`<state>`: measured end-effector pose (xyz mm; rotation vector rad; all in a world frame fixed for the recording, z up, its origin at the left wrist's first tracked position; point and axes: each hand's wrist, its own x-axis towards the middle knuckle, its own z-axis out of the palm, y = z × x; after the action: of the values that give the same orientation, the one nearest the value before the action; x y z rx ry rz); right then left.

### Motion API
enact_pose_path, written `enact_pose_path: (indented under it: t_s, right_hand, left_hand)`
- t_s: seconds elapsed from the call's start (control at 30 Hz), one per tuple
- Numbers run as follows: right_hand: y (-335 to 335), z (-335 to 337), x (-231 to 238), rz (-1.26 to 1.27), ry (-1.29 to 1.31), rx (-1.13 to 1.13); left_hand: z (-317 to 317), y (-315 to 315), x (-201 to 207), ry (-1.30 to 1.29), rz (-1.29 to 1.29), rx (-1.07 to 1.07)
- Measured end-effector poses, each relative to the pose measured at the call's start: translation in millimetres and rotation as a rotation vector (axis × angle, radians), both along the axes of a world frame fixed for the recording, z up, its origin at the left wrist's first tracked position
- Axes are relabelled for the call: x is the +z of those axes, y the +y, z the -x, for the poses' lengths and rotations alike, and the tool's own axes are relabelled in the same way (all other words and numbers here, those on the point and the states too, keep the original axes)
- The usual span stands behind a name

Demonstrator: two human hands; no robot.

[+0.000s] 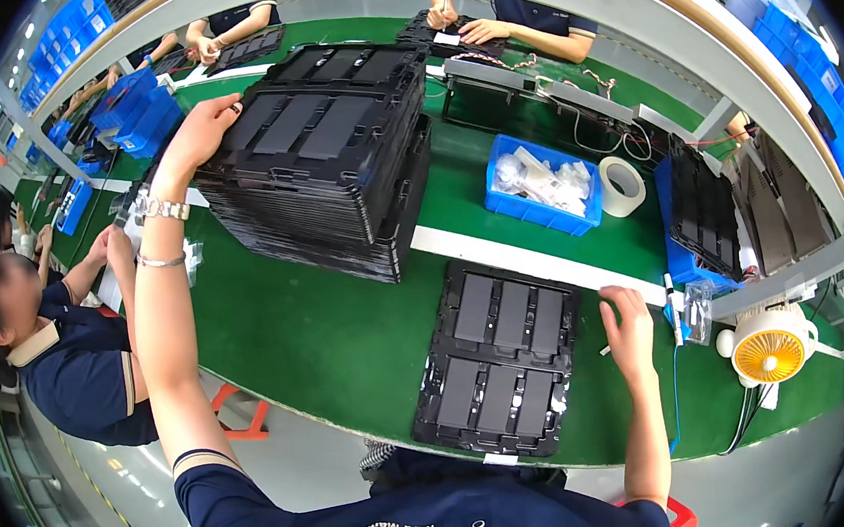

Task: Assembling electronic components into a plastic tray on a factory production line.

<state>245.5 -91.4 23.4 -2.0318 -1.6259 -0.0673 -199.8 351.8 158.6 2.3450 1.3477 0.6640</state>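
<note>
A tall stack of black plastic panels (314, 122), each with rectangular sections, stands on the green bench left of centre. My left hand (205, 130) is stretched out to its upper left edge, fingers extended against the top panels; some fingertips are hard to make out. One separate black panel (491, 358) lies flat near the bench's front edge, right in front of me. Several dark grey rectangles fill its two rows. To the right of that panel, my right hand (628, 326) hovers over the bench, its fingers loosely apart and holding nothing.
Behind the panel are a blue bin (546, 187) of small white bags and a tape roll (622, 186). A small yellow-and-white fan (769, 349) and a marker (672, 307) stand at right. A co-worker (70, 365) sits at left; others work across the bench. A metal frame (785, 282) arches overhead.
</note>
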Motion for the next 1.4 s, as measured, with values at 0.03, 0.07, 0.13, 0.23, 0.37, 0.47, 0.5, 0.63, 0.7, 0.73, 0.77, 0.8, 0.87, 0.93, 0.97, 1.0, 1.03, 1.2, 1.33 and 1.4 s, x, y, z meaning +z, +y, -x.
enact_pose_path:
  t_s: [0.03, 0.07, 0.13, 0.23, 0.37, 0.47, 0.5, 0.63, 0.7, 0.73, 0.77, 0.8, 0.87, 0.93, 0.97, 1.0, 1.03, 1.2, 1.33, 1.4]
  right_hand:
    - [-15, -6, -6, 0.039, -0.007, -0.028]
    - [-29, -11, -10, 0.078, -0.013, -0.057]
    - [-43, -11, -14, 0.121, -0.029, -0.05]
    - [-53, -6, -8, 0.13, -0.067, 0.039]
    - [-63, -12, -13, 0.144, -0.067, 0.042]
    - [-65, -21, -24, 0.139, -0.125, -0.001]
    - [-64, -20, -24, 0.111, -0.086, -0.012]
    - [-34, 5, -7, -0.086, 0.228, -0.006]
    - [-19, 18, 3, -0.111, 0.396, 0.017]
    - [-14, 21, 8, -0.112, 0.44, 0.042]
    - [-9, 26, 12, -0.127, 0.485, 0.059]
    - [-5, 28, 13, -0.129, 0.512, 0.054]
    - [1, 32, 22, -0.105, 0.547, 0.047]
    - [0, 25, 12, -0.104, 0.575, 0.026]
    - [-1, 18, 8, -0.119, 0.481, 0.066]
    - [-2, 15, 4, -0.128, 0.391, 0.103]
    - [-5, 15, 1, -0.115, 0.503, 0.066]
    - [-10, 23, 9, -0.024, 0.828, -0.054]
    - [-14, 30, 15, -0.049, 0.684, -0.067]
    - [-16, 34, 15, -0.121, 0.623, -0.038]
  left_hand:
    - [-9, -12, 1, 0.107, -0.101, 0.088]
    - [-16, -20, 1, 0.213, -0.203, 0.175]
    - [-8, -22, -8, 0.23, -0.3, 0.176]
    - [18, -1, -19, 0.084, -0.165, 0.168]
    - [-9, -40, -4, 0.213, -0.391, 0.366]
    - [-71, -126, 11, -0.141, -0.875, 0.11]
    - [-99, -172, 12, -0.326, -0.686, 0.004]
    - [-149, -283, -33, -0.229, -0.259, -0.562]
    - [-171, -305, -77, -0.258, -0.028, -0.655]
    - [-181, -303, -92, -0.132, -0.069, -0.667]
    - [-187, -301, -109, -0.055, -0.094, -0.569]
    - [-192, -298, -126, 0.022, -0.126, -0.47]
    - [-193, -289, -163, 0.093, -0.082, -0.369]
    - [-195, -291, -185, 0.117, -0.019, -0.387]
    - [-195, -295, -186, 0.144, -0.033, -0.403]
    - [-195, -296, -188, 0.107, -0.007, -0.423]
    - [-196, -299, -189, 0.121, 0.004, -0.428]
    - [-204, -322, -180, 0.176, 0.049, -0.458]
    - [-211, -330, -159, 0.074, 0.051, -0.473]
    - [-216, -320, -140, -0.031, 0.066, -0.543]
